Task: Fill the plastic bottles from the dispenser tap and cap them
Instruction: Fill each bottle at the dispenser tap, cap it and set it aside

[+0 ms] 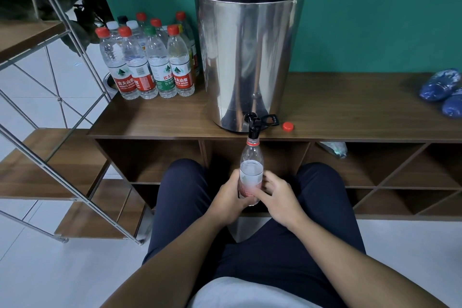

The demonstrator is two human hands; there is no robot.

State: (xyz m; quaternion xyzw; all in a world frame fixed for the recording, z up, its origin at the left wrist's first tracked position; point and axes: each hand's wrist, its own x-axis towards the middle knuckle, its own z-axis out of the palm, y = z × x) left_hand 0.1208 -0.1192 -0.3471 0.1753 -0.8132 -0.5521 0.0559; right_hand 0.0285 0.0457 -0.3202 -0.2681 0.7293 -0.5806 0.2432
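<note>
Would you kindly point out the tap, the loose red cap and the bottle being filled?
tap (254, 127), head view, on its black spout.
red cap (288, 126), head view, on its top.
bottle (251, 170), head view, on its clear body above the hands.

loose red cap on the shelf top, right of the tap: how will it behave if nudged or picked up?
The red cap is small thin plastic, so probably very light: a nudge would likely make it skid. It lies flat near the front edge of the wooden shelf top, so a forward push could knock it off. Its low rim probably calls for a fingertip pinch.
</note>
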